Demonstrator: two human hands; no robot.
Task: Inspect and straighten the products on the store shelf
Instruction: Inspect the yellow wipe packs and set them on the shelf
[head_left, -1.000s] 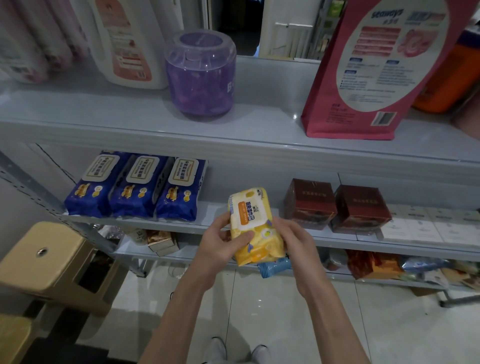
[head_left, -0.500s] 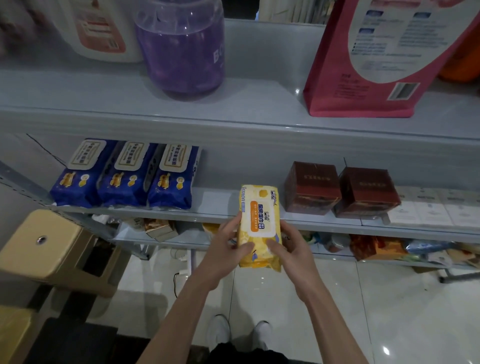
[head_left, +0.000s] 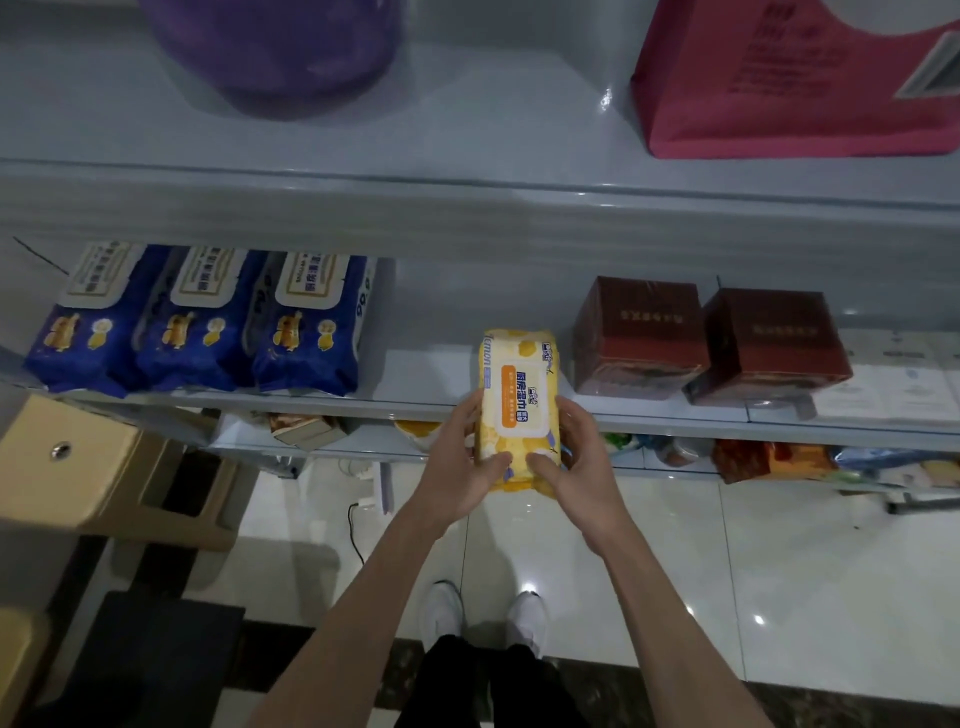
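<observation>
Wipes pack (head_left: 519, 395), lengthwise toward shelf (head_left: 415, 376) (label up), left hand (head_left: 457, 467), right hand (head_left: 579, 467) gripping

A tan plastic stool (head_left: 78, 467) with a round hole in its seat stands at the left on glossy white floor tiles (head_left: 675, 571). A black cable (head_left: 356, 540) trails over the tiles from a white plug (head_left: 366, 503). White shoes (head_left: 441, 608) show below dark trousers (head_left: 467, 680), beside a dark speckled floor strip (head_left: 649, 696).
</observation>
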